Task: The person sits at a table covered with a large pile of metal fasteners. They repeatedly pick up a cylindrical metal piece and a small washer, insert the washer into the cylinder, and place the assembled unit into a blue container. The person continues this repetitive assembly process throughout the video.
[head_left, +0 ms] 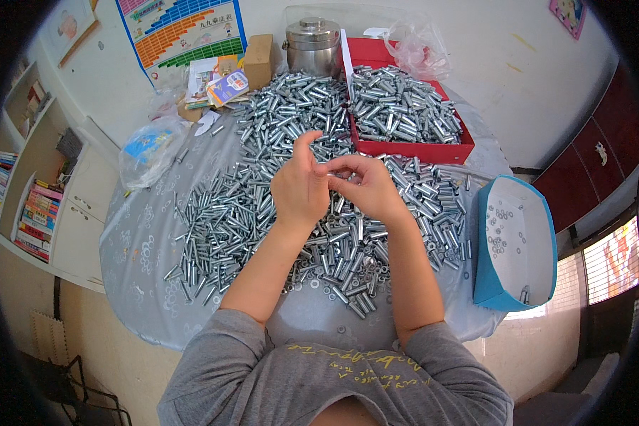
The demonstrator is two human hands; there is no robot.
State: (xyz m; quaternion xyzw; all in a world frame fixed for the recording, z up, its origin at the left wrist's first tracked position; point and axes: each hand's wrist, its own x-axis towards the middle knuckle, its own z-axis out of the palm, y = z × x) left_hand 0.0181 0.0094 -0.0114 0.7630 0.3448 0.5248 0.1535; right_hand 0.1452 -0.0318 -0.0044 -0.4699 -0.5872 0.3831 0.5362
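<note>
Hands met above the middle of the worktop (131, 238). The left hand (299, 186) was held edge-on, fingers loosely curled and the forefinger raised; what it held, if anything, could not be made out. The right hand (366, 186) had its fingertips pinched together against the left hand's fingers, closed on something small between them, too small to tell what kind of part it was.

Under and around both hands lay a heap of silver metal sleeves (227, 213), spread over most of the grey patterned cloth, with a few washers (312, 284) loose at the near edge of the heap, just in front of the forearms.

Beyond the hands stood a red box (412, 150), filled with more sleeves stacked fairly tidily. To the right, at the worktop's edge, a blue box (490, 277) with a white inside held a scatter of washers and one or two sleeves at its near end. A steel pot (312, 44) with a lid stood at the far edge beside a brown carton (259, 60); its contents were hidden. A clear bag (148, 150) lay at the left, another bag (417, 46) behind the red box, their contents unclear. A bookshelf (32, 206) was cut off at the left rim.
</note>
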